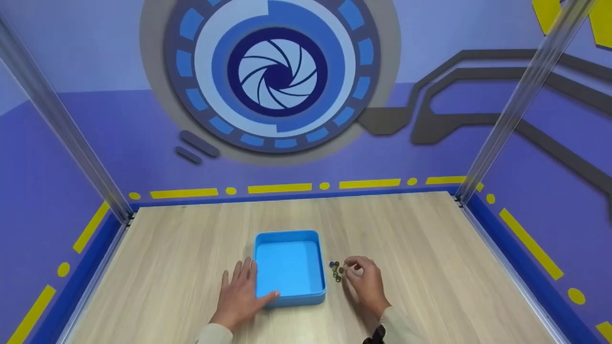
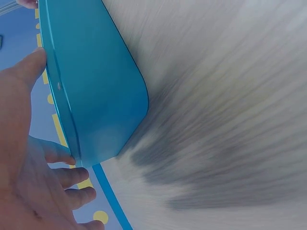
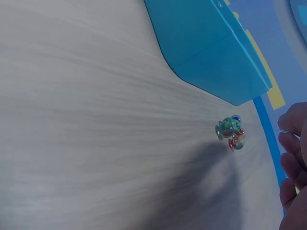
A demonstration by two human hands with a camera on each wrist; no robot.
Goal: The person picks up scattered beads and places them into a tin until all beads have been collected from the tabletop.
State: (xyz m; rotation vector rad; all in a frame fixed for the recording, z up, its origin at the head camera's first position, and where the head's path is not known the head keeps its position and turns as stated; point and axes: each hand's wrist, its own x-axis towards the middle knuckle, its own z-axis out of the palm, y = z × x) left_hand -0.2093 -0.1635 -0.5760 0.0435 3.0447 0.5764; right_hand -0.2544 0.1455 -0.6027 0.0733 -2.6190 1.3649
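Observation:
A square blue tray (image 1: 290,267) with raised walls sits on the table. My left hand (image 1: 240,292) lies at its left side with fingers straight, touching the wall, and the thumb over the near rim. In the left wrist view, that hand (image 2: 33,177) is against the tray's rim (image 2: 60,91). Several glass marbles (image 1: 335,270) lie clustered on the wood to the right of the tray. Right beside them, my right hand (image 1: 367,282) has curled fingers and pinches a small glassy marble, mostly hidden by the fingertips. In the right wrist view, the marbles (image 3: 229,128) show coloured swirls.
A light wooden table (image 1: 191,248) spreads around the tray. Blue-purple printed walls (image 1: 143,157) enclose its back and sides. Metal posts (image 1: 516,102) rise at the back corners.

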